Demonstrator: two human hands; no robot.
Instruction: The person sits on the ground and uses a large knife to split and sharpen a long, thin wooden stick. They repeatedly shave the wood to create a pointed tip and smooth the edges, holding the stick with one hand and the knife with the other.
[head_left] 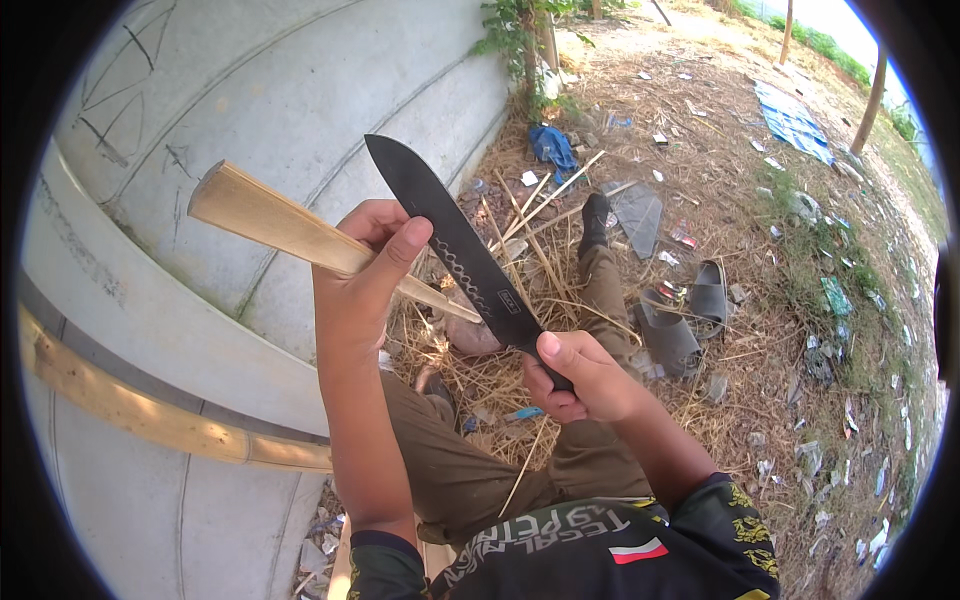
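My left hand (pixel 372 262) is closed around a split bamboo strip (pixel 268 218), whose wide end points up to the left and whose thin end runs down behind the blade. The left thumb lies against the blade of a large black knife (pixel 455 230). My right hand (pixel 578 372) grips this knife by its dark handle, with the tip pointing up and to the left. The blade has a row of small pale markings near its edge. Part of the bamboo is hidden by my left fingers.
On the left stands a grey wall (pixel 330 70), with a bamboo pole (pixel 150 410) alongside. Split bamboo offcuts (pixel 535 225) and straw litter the ground between my legs. Grey sandals (pixel 670 335) lie to the right, near scattered rubbish. A blue bag (pixel 553 147) lies farther off.
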